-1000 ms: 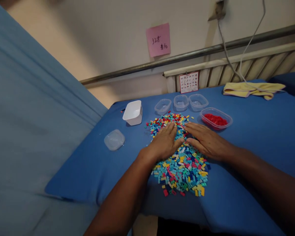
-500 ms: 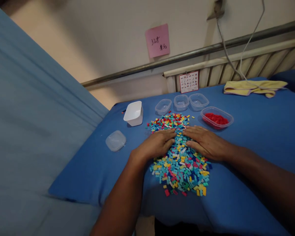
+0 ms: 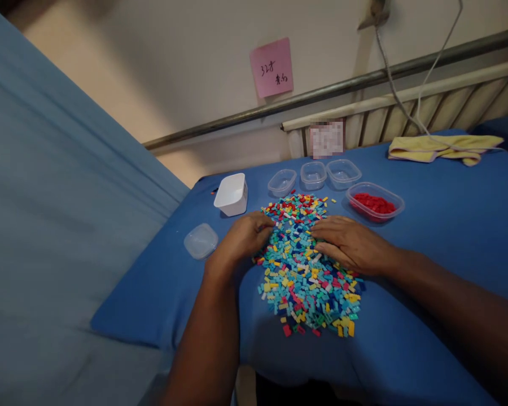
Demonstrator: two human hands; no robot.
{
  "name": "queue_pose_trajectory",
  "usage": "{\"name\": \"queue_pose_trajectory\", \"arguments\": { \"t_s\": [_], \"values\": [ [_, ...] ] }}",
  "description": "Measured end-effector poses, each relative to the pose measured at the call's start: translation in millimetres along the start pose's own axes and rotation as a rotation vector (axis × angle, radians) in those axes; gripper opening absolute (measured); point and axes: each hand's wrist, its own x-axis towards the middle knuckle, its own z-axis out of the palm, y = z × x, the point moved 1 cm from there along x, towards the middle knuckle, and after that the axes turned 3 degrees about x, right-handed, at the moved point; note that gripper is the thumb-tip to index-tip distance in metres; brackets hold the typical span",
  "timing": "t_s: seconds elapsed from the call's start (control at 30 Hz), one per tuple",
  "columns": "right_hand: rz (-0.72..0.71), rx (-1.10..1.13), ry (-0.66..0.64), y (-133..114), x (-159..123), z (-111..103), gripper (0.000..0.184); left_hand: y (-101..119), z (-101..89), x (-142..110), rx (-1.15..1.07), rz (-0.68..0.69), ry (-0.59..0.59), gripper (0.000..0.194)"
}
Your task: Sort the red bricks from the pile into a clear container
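Observation:
A spread-out pile of small coloured toy bricks (image 3: 309,276), mostly light blue with yellow, pink, red, white and green among them, lies on the blue cloth. At the pile's upper left edge is my left hand (image 3: 246,235), fingers bent and the thumb slightly apart; I see nothing held in it. My right hand (image 3: 349,242) rests palm down on the right side of the pile, fingers stretched out and touching bricks. Bricks under both hands are hidden. Right of the pile, a clear plastic tub (image 3: 389,216) holds red bricks (image 3: 372,203).
Three clear tubs stand behind the pile: a left one (image 3: 281,184), a middle one (image 3: 313,176) and a right one (image 3: 342,174). A white container (image 3: 231,194) and a clear lid (image 3: 201,241) are at left. A yellow cloth (image 3: 440,148) lies back right, near a radiator (image 3: 389,124).
My left hand has moved left, from the pile's middle to its edge, and its fingers have bent. More bricks show between the hands. My right hand has shifted slightly left.

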Motion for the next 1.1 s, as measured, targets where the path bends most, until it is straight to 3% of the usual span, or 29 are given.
{"name": "queue_pose_trajectory", "arguments": {
  "t_s": [0.07,0.13,0.27,0.43,0.5,0.57,0.63,0.7,0.8,0.9,1.03,1.1],
  "values": [
    [0.024,-0.010,0.049,1.2,0.2,0.9,0.046,-5.6,-3.0,-0.3,0.052,-0.103,0.110,0.028],
    [0.047,-0.010,0.045,1.2,1.2,3.2,0.052,-8.1,-1.0,0.9,0.060,-0.141,0.140,0.029],
    [0.013,0.028,-0.040,-1.4,1.7,1.5,0.044,-7.6,5.1,1.7,0.025,-0.115,-0.013,0.028],
    [0.075,0.016,0.151,5.7,-9.0,-9.7,0.039,-7.8,0.9,-0.3,0.149,-0.231,-0.029,0.023],
    [0.126,0.054,0.233,12.0,-13.2,-8.8,0.040,-4.4,5.5,3.1,0.140,-0.169,0.040,0.027],
    [0.191,0.100,0.286,17.8,-15.6,-5.2,0.044,2.3,15.3,7.7,0.084,0.006,0.080,0.032],
    [0.240,0.134,0.300,21.7,-16.6,-1.4,0.049,9.7,25.4,11.0,0.049,0.196,0.039,0.035],
    [0.254,0.159,0.279,23.3,-17.0,0.8,0.051,14.5,30.3,11.5,0.054,0.284,-0.028,0.034],
    [0.231,0.176,0.236,23.5,-16.7,1.4,0.050,14.3,26.8,10.3,0.058,0.203,-0.018,0.034],
    [0.165,0.141,0.175,22.6,-13.1,3.1,0.049,10.7,24.8,12.0,0.075,0.103,0.107,0.030],
    [0.086,0.082,0.041,19.2,-5.5,6.6,0.052,12.2,35.5,18.5,0.099,0.190,0.096,0.041],
    [0.062,0.065,0.064,17.2,-4.2,4.4,0.049,13.1,38.6,20.3,0.120,0.173,0.100,0.038]
  ]
}}
